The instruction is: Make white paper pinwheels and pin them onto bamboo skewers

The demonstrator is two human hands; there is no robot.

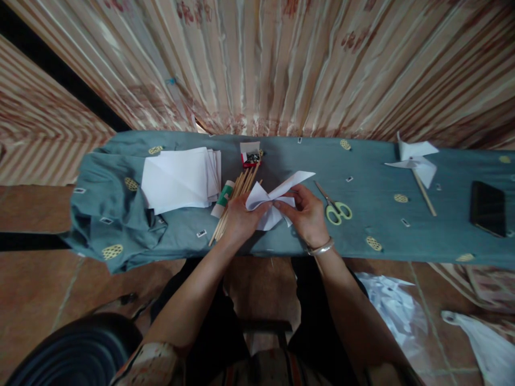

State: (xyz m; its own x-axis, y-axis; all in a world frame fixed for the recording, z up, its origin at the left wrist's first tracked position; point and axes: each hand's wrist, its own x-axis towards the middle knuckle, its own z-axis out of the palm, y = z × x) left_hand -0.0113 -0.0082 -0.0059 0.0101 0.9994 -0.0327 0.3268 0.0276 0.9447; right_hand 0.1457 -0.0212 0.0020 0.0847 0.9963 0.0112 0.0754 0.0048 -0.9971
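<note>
A white paper pinwheel (270,215) is held between my two hands, its blades folded in toward the middle. My left hand (244,217) grips its left side, the thumb pressed near the centre. From the right, my right hand (308,214) pinches it, thumb and fingers close to the same centre. Beside my left hand lie several thin wooden sticks (241,187) and a green-and-white glue stick (223,197). Scissors with light green handles (338,212) rest just right of my right hand. Beyond the sticks stands an open small red box (251,158) with dark metal bits in it.
A stack of white paper sheets (175,179) lies at the left on the green tablecloth (374,209). Far right are a pinwheel on a stick (418,166) and a black phone (488,208). A striped curtain (257,69) hangs behind. Below right, a plastic bag (392,305) sits on the floor.
</note>
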